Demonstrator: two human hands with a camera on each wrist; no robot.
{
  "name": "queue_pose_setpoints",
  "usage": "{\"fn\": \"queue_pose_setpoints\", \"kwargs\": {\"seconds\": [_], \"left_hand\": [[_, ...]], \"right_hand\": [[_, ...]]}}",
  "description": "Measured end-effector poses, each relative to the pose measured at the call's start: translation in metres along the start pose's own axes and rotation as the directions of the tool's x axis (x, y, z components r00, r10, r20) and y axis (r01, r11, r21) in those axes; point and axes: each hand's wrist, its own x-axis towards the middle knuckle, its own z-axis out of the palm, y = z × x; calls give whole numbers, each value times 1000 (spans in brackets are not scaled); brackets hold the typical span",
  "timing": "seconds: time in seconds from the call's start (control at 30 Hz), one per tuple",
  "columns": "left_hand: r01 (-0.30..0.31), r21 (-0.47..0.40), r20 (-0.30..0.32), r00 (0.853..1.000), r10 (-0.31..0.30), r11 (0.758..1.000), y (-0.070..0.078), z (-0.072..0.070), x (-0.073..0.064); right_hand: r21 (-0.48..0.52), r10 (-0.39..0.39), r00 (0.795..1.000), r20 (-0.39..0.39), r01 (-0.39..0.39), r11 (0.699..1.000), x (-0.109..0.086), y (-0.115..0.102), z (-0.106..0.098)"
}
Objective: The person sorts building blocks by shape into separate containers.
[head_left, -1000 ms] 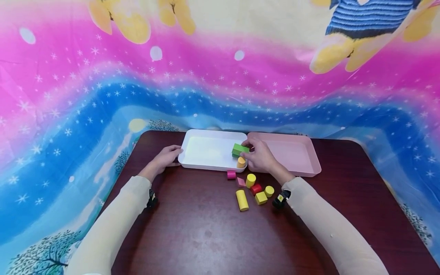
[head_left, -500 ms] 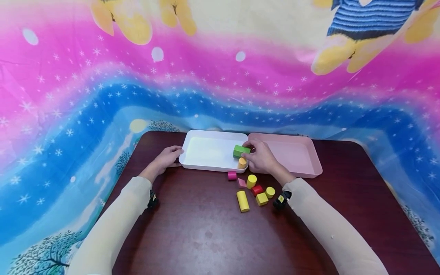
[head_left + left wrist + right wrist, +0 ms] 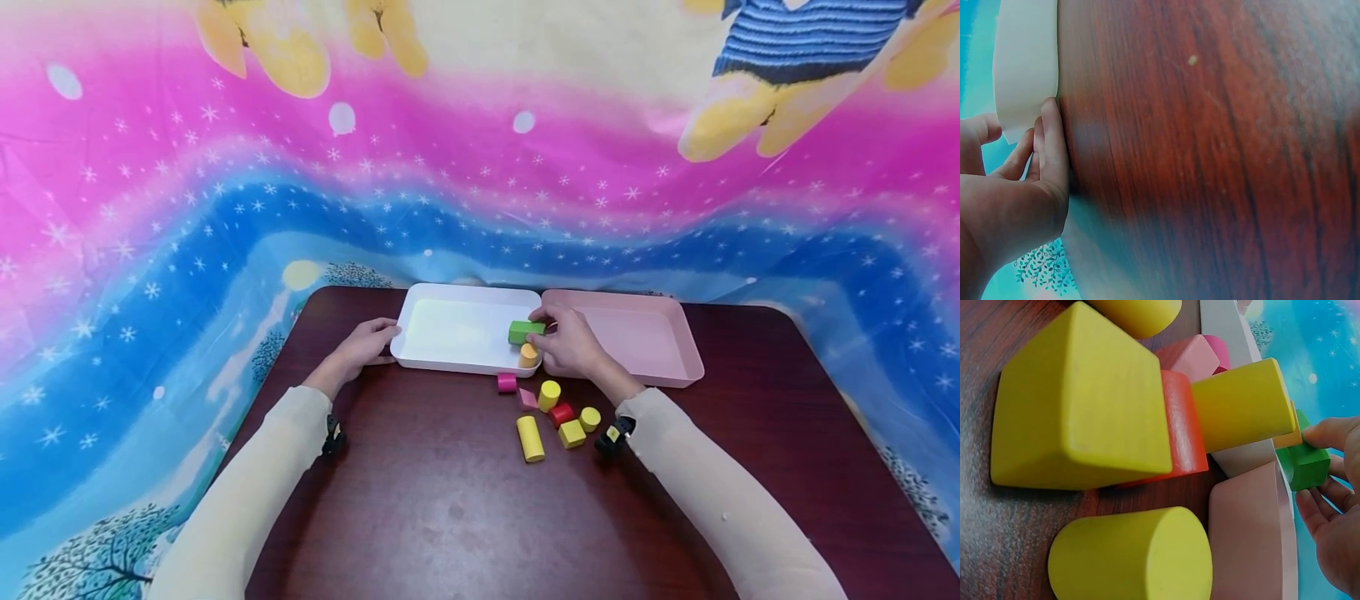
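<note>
My left hand (image 3: 367,342) grips the left end of the white tray (image 3: 450,360). In the left wrist view, its thumb is at the upper rim and its fingers reach along the lower outer wall. My right hand (image 3: 573,340) pinches a green block (image 3: 525,332) between thumb and fingers at the right end of the white tray. An orange block (image 3: 528,356) stands in that tray's near right corner, just in front of the green one. The right wrist view shows the green block (image 3: 1310,465) at the fingertips, beyond the tray walls.
A pink tray (image 3: 678,350) adjoins the white one on the right. On the table before them lie a magenta block (image 3: 506,382), a pink block (image 3: 527,400), a red block (image 3: 560,415) and several yellow blocks, among them a long cylinder (image 3: 530,439). A printed cloth hangs behind.
The green block in my right hand has tipped a little and sits slightly lower in the white tray. My left hand has kept its place on the tray's end.
</note>
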Motion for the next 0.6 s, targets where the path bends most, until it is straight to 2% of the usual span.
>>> {"fn": "queue_pose_setpoints", "kwargs": {"seconds": [0.6], "left_hand": [[4, 2, -4, 1000, -4, 1000, 0, 1, 1]], "right_hand": [[73, -20, 999, -31, 22, 997, -2, -3, -5]]}}
